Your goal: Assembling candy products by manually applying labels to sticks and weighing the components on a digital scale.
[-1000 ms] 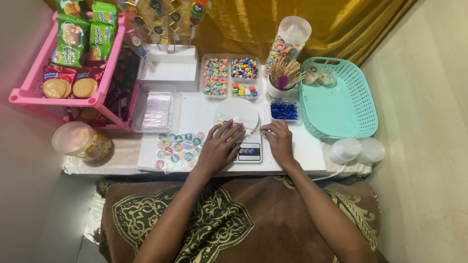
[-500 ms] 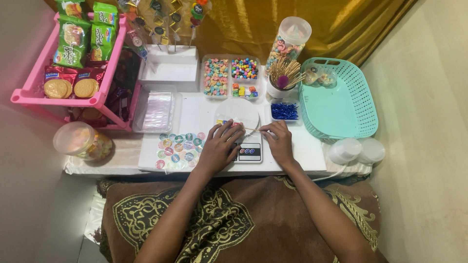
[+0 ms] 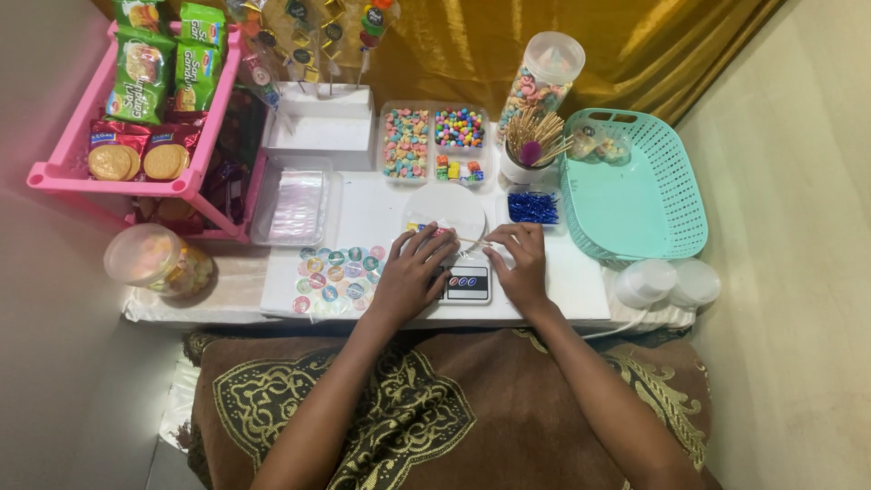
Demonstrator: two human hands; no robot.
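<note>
Gold cloth hangs behind a low white desk (image 3: 581, 290) crowded with sweets and packing bits. Both hands work over a small scale (image 3: 464, 281) topped by a white dish (image 3: 445, 207). The left hand (image 3: 406, 277) pinches coloured candies (image 3: 434, 230) at the dish's near edge; the right hand (image 3: 521, 261) pinches a thin skewer (image 3: 470, 241) that runs across to the left fingertips. Each grip is narrow and closed on its piece, though the exact contact is too small to read.

Risks, as I judge them: the candies are small and round-edged, so a slack pinch could drop one onto the scale face or the desk; pushing the skewer off-centre could split a piece or prick a fingertip; leaning on the dish could tip it off the scale.

Around them: round stickers (image 3: 334, 272) just left of the left hand, clear bags in a tray (image 3: 298, 207), a divided candy box (image 3: 434, 141), a cup of skewers (image 3: 531, 150), blue ties (image 3: 533, 207), a teal basket (image 3: 635, 195), two white lids (image 3: 670, 281), a pink rack (image 3: 127, 172) of snacks and a jar (image 3: 156, 261). The cup stands close behind the right hand, where a quick lift could catch it.
</note>
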